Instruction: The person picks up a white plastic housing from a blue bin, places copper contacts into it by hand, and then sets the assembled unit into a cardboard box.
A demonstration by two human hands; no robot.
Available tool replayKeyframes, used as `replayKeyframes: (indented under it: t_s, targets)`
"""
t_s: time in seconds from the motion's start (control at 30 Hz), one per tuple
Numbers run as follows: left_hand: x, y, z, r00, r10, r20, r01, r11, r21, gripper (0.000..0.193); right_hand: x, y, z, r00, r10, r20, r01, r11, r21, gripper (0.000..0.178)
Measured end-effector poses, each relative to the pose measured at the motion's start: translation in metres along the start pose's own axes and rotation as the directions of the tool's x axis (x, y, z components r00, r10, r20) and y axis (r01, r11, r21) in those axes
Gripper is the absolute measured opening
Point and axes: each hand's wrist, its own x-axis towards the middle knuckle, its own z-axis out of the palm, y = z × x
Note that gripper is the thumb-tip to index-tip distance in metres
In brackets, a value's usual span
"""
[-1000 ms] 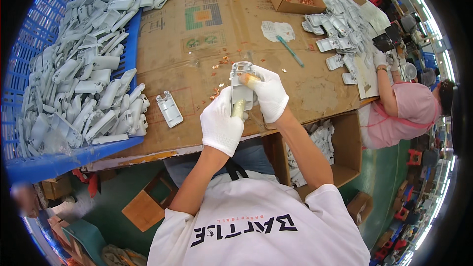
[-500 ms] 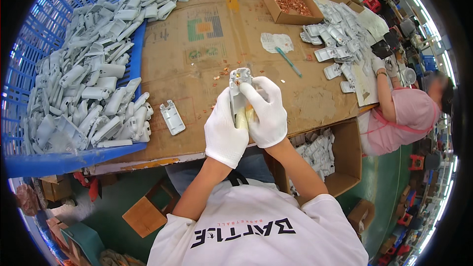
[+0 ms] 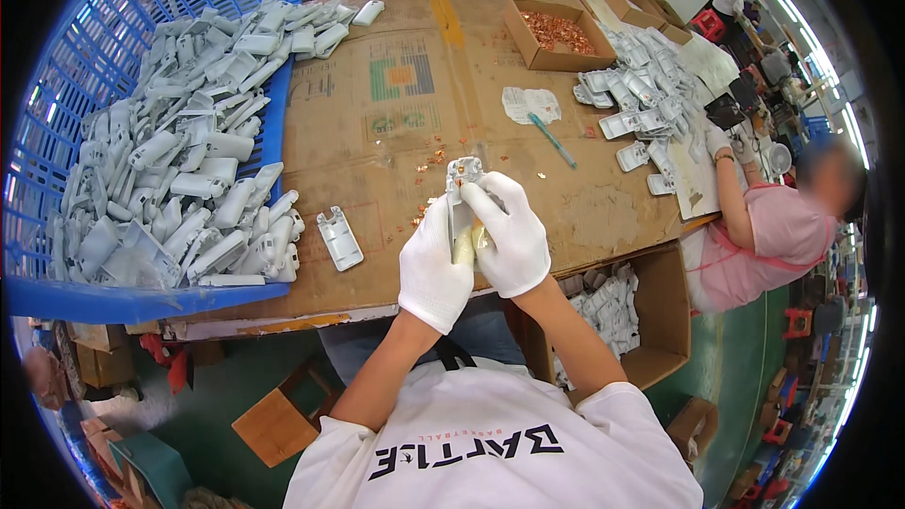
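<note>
My left hand (image 3: 436,269), in a white glove, is closed around a pale grey plastic housing (image 3: 462,172) with its hollow side up. My right hand (image 3: 512,236), gloved too, presses finger and thumb at the housing's upper end, where a small copper-coloured piece (image 3: 461,183) shows. Yellowish coverings are on some of the fingers. Both hands meet over the near edge of the cardboard-covered table (image 3: 377,184). Left of them lies another grey housing (image 3: 339,238), open face up. Small copper bits (image 3: 421,168) are scattered just beyond my hands.
A blue crate (image 3: 170,302) heaped with grey housings (image 3: 203,146) fills the left. Farther right are a cardboard box (image 3: 563,59) of copper pieces, a paper scrap (image 3: 530,105), a green pen (image 3: 551,139) and piled housings. A carton (image 3: 660,339) of parts stands below; a co-worker (image 3: 778,226) sits right.
The whole view has shifted slightly, so the table sits lower in the picture. My hands keep the same hold on the housing, with the right fingers still at its upper end.
</note>
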Motion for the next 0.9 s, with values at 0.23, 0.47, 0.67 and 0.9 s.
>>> replayKeyframes:
  t_s: [0.23,0.47,0.67,0.9]
  targets:
    - [-0.004,-0.002,0.01,0.996,-0.085,0.031,0.087,0.993,-0.076,0.035,-0.002,0.006,-0.001,0.999,0.027,-0.031,-0.028,0.999,-0.04,0.039]
    - [-0.004,0.001,0.01,0.993,-0.12,0.014,0.12,0.992,-0.042,0.035,0.001,0.006,-0.001,1.0,-0.016,0.006,0.016,0.999,-0.047,0.047]
    - [-0.004,-0.012,0.015,0.992,-0.121,0.047,0.122,0.992,-0.024,0.039,0.006,0.011,0.001,0.992,-0.022,0.128,0.03,0.998,-0.057,0.041]
    - [0.041,-0.017,0.04,0.958,-0.108,0.267,0.12,0.992,-0.031,0.036,0.01,0.057,-0.013,0.972,0.214,0.096,-0.224,0.967,0.118,0.034]
